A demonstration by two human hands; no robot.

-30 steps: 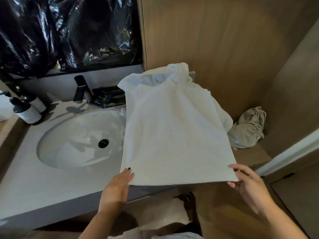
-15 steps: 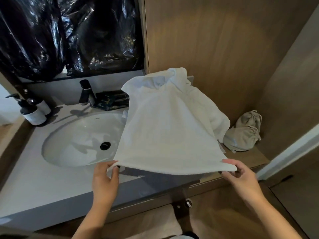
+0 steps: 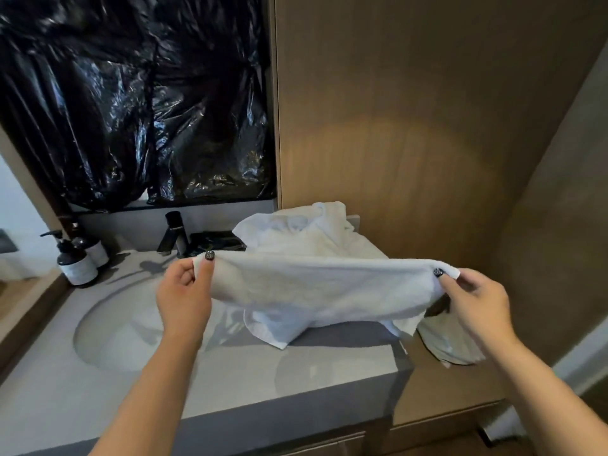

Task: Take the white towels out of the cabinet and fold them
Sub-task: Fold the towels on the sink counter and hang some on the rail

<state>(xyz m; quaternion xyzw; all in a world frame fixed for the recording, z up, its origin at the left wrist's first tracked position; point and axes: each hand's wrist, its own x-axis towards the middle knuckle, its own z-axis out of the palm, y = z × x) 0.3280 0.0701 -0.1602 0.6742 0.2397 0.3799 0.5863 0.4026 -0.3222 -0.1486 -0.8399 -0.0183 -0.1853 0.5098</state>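
Observation:
A white towel (image 3: 324, 287) is stretched between my hands above the grey counter (image 3: 230, 383). My left hand (image 3: 186, 291) pinches its left corner between thumb and fingers. Its right corner is pinched by my right hand (image 3: 473, 299). The towel's lifted edge runs level between the two hands, and the rest sags down onto the counter. Behind it lies a heap of more white towels (image 3: 306, 230) against the wooden wall.
A round sink (image 3: 121, 330) with a black tap (image 3: 174, 235) sits left of the towel. Two pump bottles (image 3: 77, 261) stand at the far left. A beige cloth bag (image 3: 450, 343) lies at the right on the wooden ledge. Black plastic sheet (image 3: 138, 100) covers the mirror.
Both hands have lifted the towel's near edge up and away from me, over the rest of the towel. The view has tilted up.

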